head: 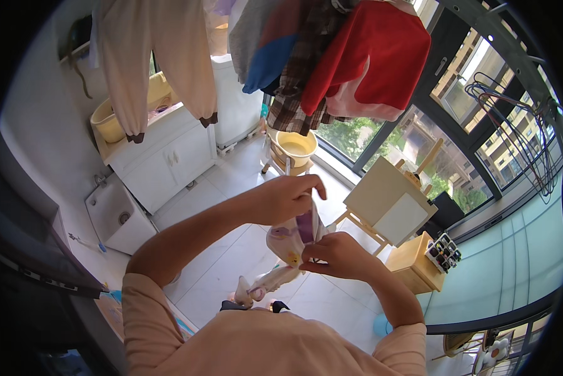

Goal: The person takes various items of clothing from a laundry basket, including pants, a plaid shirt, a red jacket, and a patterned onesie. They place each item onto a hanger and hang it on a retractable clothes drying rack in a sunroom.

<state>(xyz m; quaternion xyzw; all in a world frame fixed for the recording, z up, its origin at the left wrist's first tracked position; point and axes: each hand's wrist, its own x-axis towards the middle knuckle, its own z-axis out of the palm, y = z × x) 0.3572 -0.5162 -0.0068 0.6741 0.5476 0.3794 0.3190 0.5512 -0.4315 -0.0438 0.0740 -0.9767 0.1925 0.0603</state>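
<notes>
A light patterned garment (281, 242) with purple parts hangs in front of my body, its lower end dangling above the floor tiles. My left hand (293, 199) is at the garment's top, fingers curled around a thin hanger piece that sticks up beside them. Lower and to the right, my right hand (333, 256) pinches the garment's edge between thumb and fingers. Beyond both hands, beige trousers (159, 61), a plaid shirt (295, 80) and a red sweatshirt (375, 56) hang in a row at the top.
A yellow basin (296, 146) rests on a stand ahead. To the right are an easel with a board (380, 192), a wooden cabinet (410, 261) and wire hangers (521, 127) by the window. At left stand a white sink (114, 211) and a white cupboard (168, 155).
</notes>
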